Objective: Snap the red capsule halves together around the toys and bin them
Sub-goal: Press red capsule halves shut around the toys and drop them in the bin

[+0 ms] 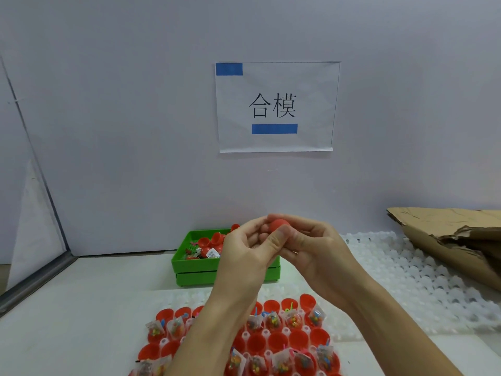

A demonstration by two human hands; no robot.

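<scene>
I hold one red capsule (279,226) up at the centre of the frame, pinched between both hands: my left hand (245,249) curls round it from the left with the thumb laid across its front, and my right hand (311,249) cups it from the right, fingertips wrapped over its top and far side. Only a small red dome shows between my fingers, so I cannot tell whether the two halves have already clicked fully shut or whether a gap remains along the seam. My judgement is that I am in the snapping step, squeezing the halves together around a toy that is now hidden inside. Just behind my hands, in the middle of the frame, sits the green bin (189,267), already holding several red pieces and small toy packets. Below my wrists, along the bottom edge, the white tray (189,297) carries rows of open red halves (273,341), many with bagged toys (315,316) standing in them and waiting their turn. A sheet of white moulded trays (406,280) lies at the right, with torn cardboard (447,240) beyond it. Next, I think, comes a firm even press until the seam seats, then a short reach forward to drop the capsule into the bin, keeping clear of its near wall.
</scene>
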